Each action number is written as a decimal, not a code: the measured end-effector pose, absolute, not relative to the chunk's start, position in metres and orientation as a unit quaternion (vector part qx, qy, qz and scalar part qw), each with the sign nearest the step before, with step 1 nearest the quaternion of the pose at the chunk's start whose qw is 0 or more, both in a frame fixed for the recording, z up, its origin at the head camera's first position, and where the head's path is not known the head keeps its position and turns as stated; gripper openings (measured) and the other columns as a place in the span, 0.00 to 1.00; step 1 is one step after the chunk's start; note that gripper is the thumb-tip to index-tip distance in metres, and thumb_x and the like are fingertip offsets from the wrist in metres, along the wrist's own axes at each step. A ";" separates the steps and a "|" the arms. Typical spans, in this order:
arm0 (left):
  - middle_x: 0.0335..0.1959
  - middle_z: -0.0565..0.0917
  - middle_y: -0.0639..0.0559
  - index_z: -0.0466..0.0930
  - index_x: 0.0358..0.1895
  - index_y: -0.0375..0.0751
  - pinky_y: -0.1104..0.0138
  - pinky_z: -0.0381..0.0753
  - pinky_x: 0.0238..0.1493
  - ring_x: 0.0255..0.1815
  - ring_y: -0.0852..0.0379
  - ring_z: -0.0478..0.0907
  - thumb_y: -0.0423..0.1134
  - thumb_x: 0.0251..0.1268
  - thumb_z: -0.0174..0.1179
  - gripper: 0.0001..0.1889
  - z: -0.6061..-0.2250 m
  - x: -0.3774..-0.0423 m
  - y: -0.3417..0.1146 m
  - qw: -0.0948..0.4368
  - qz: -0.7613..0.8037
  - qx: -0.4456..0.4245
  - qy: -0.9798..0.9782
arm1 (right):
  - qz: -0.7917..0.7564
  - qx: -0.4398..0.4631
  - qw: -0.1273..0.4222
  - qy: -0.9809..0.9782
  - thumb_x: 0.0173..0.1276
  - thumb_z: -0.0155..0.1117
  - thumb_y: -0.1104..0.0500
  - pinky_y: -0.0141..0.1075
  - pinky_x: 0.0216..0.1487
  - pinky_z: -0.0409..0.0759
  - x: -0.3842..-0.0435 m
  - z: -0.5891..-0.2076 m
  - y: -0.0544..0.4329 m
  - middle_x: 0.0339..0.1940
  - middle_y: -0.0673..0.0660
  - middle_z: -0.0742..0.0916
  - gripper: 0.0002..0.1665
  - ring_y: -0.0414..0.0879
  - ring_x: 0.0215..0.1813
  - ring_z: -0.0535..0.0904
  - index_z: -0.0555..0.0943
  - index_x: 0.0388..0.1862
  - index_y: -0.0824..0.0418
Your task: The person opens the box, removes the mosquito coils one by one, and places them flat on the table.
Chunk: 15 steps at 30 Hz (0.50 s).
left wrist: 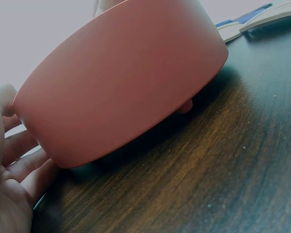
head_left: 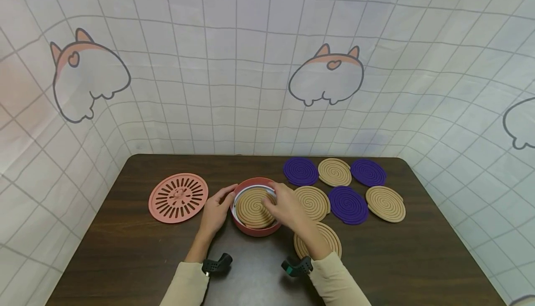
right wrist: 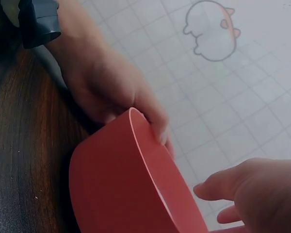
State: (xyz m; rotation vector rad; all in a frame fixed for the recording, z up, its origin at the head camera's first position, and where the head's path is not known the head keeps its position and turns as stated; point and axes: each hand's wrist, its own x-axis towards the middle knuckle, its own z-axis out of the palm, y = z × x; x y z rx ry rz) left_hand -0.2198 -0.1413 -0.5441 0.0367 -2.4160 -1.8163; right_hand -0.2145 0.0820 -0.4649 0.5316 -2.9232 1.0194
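Observation:
A round red mosquito coil holder [head_left: 257, 232] with a pale inner ring stands at the middle of the table. Inside it lies a tan mosquito coil [head_left: 252, 207]. My left hand [head_left: 215, 213] grips the holder's left side, thumb over the rim and fingers against the outer wall [left wrist: 121, 82]. Over the right side of the opening is my right hand [head_left: 288, 206], its thumb above the coil and its fingers near the far rim. In the right wrist view, the right hand [right wrist: 266, 194] has thumb and fingers apart, with nothing seen between them.
A pink slotted lid [head_left: 178, 198] lies on the left of the dark table [head_left: 121, 250]. To the right are several loose coils, among them a purple coil [head_left: 348, 205] and a tan coil [head_left: 385, 203]. Another tan coil [head_left: 328, 236] lies partly under the right forearm.

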 end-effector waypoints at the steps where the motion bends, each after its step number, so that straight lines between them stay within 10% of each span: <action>1: 0.61 0.84 0.54 0.83 0.60 0.60 0.51 0.75 0.66 0.65 0.53 0.78 0.53 0.74 0.56 0.16 -0.544 -0.220 -0.141 0.060 -0.600 0.012 -0.798 | 0.318 0.169 0.000 -0.933 0.70 0.63 0.52 0.52 0.58 0.80 -0.215 -0.466 0.081 0.62 0.67 0.82 0.32 0.58 0.60 0.81 0.74 0.68 0.67; 15: 0.59 0.85 0.55 0.83 0.60 0.60 0.53 0.75 0.64 0.63 0.55 0.79 0.52 0.74 0.57 0.16 -0.544 -0.220 -0.140 0.064 -0.595 0.013 -0.801 | 0.247 0.166 -0.043 -0.954 0.71 0.63 0.52 0.53 0.60 0.80 -0.223 -0.468 0.069 0.62 0.69 0.81 0.31 0.60 0.63 0.80 0.74 0.66 0.69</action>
